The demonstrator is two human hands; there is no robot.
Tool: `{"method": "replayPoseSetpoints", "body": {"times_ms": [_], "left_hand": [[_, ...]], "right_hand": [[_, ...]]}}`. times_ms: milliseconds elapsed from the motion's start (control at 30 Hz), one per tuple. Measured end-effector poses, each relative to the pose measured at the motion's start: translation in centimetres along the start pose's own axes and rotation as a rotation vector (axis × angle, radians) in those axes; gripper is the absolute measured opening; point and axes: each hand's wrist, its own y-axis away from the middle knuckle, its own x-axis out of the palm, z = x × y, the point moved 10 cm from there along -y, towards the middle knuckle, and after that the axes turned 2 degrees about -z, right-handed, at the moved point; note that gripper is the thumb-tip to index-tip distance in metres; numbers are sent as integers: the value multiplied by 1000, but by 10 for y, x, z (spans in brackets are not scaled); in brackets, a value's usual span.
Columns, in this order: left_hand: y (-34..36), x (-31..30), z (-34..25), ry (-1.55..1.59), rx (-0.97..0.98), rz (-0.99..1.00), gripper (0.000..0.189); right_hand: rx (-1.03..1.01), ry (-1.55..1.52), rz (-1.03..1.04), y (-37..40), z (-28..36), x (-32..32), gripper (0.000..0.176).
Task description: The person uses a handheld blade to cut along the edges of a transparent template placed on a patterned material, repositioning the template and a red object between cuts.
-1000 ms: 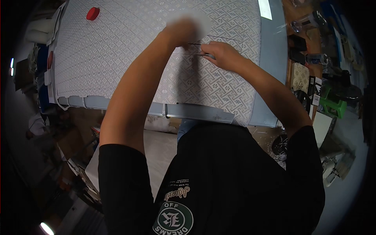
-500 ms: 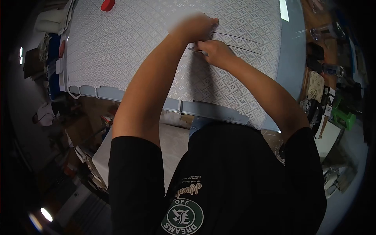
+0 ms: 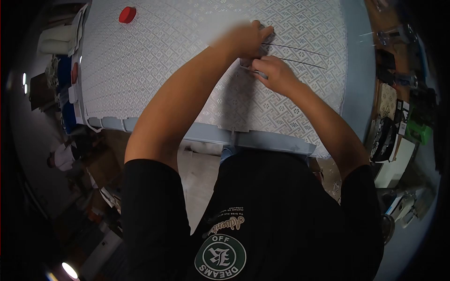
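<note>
Patterned light fabric point(image 3: 187, 56) is spread over the table under both of my hands. My left hand point(image 3: 249, 40) lies on it near the far middle, its visible fingers stretched apart; a blurred patch covers part of the hand and wrist. Just nearer to me and to the right, my right hand point(image 3: 277, 74) is closed round a small metal tool point(image 3: 261, 73). The tool's thin tip points left, below the left hand, and the fingers hide most of it. Two thin dark lines point(image 3: 304, 62) run rightward across the fabric from beside my hands.
A round red object point(image 3: 127, 15) rests on the fabric at the far left. The table's blue-grey edge point(image 3: 267, 141) runs just in front of my body. Tools and boxes fill the right side, with a green case point(image 3: 418, 132) among them. A person point(image 3: 63, 157) is at the far left.
The view has shifted, so the fabric, lines and red object sit lower. Both hands appear farther right and slightly nearer; the right hand keeps its grip on the tool.
</note>
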Motion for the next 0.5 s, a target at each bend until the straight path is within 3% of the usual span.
{"method": "replayPoseSetpoints", "body": {"times_ms": [67, 167, 300, 367, 433, 500], "left_hand": [[-2, 1, 0, 1, 26, 71, 97], [-11, 4, 1, 8, 196, 97, 94], [-19, 11, -7, -21, 337, 151, 93], [-20, -4, -17, -195, 418, -23, 95], [-26, -7, -19, -212, 467, -69, 96], [-26, -10, -25, -224, 509, -105, 96]], "right_hand": [[89, 50, -1, 5, 5, 4, 19], [149, 113, -191, 16, 25, 6, 19], [393, 233, -399, 26, 49, 17, 18], [467, 278, -508, 25, 63, 24, 18], [529, 333, -643, 24, 76, 22, 17], [673, 316, -606, 24, 75, 28, 20]]}}
